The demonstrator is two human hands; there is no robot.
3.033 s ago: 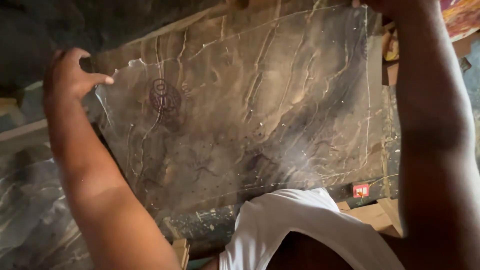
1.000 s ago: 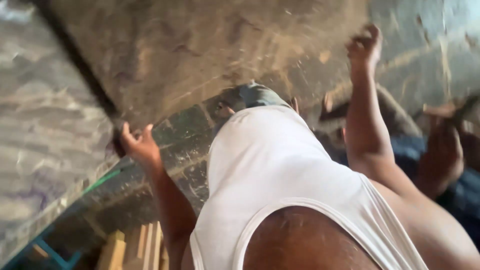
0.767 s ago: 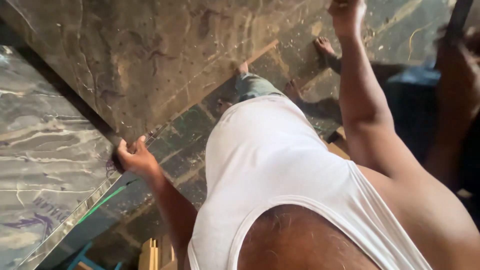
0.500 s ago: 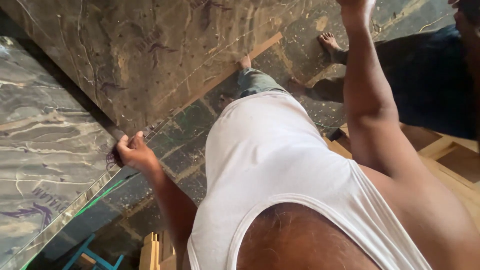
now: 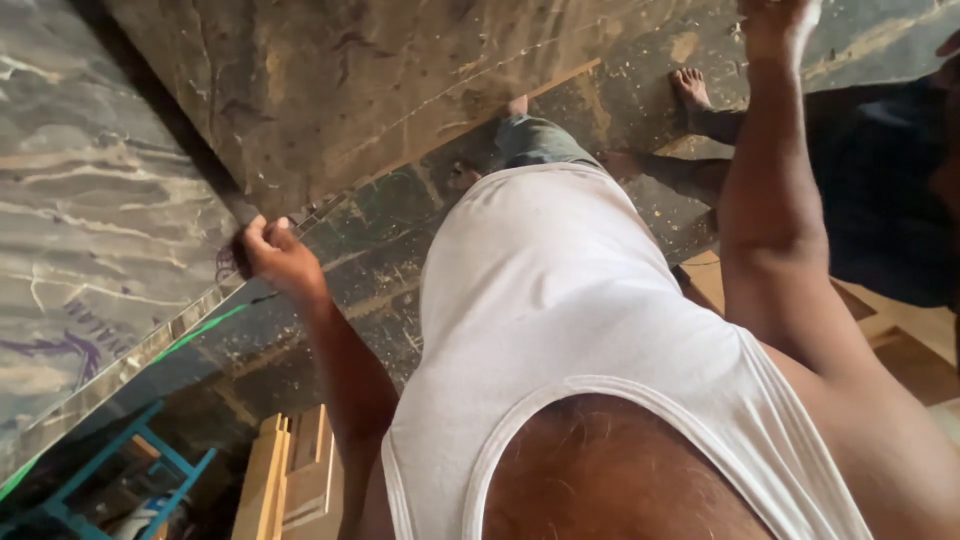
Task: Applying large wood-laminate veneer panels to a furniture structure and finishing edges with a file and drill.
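Item: dark veined stone slab (image 5: 400, 90), upper middle of the frame, tilted on edge; my left hand (image 5: 272, 255) is clenched round its lower corner at centre left to bear the weight; my right hand (image 5: 778, 25), far apart at upper right, rests on its far edge to steady it, grip partly cut off, so I cannot tell how tightly it closes; grey marbled slab (image 5: 90, 230) leans at left; another person's bare foot (image 5: 692, 88) near the top.
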